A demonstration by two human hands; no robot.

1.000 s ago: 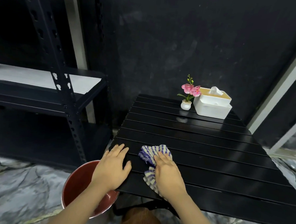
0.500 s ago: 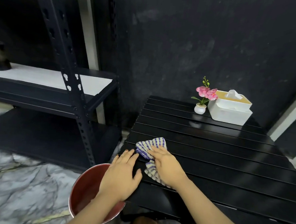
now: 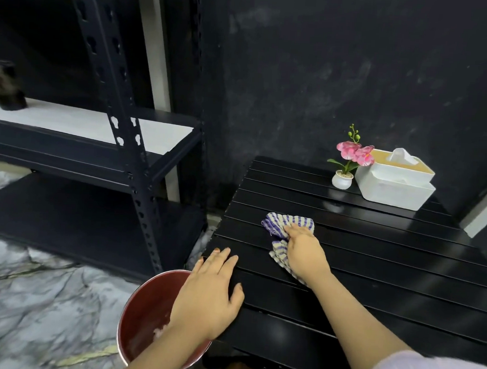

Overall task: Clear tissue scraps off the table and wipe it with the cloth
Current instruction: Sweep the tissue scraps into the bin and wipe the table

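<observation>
A blue-and-white striped cloth [image 3: 284,226] lies crumpled on the black slatted table [image 3: 374,258], near its left-middle part. My right hand [image 3: 303,252] presses down on the cloth, fingers gripping it, with cloth showing ahead of and beside the hand. My left hand [image 3: 211,290] rests flat with spread fingers on the table's near left corner. A red bucket [image 3: 143,318] stands on the floor below that corner, with pale scraps faintly visible inside. No tissue scraps show on the tabletop.
A white tissue box [image 3: 395,179] and a small potted pink flower [image 3: 347,162] stand at the table's far edge against the dark wall. A black metal shelving rack [image 3: 119,137] stands to the left on the marble floor.
My right hand has pushed the cloth away from me and to the right across the slats. The left hand stays on the corner. My view has shifted left.
</observation>
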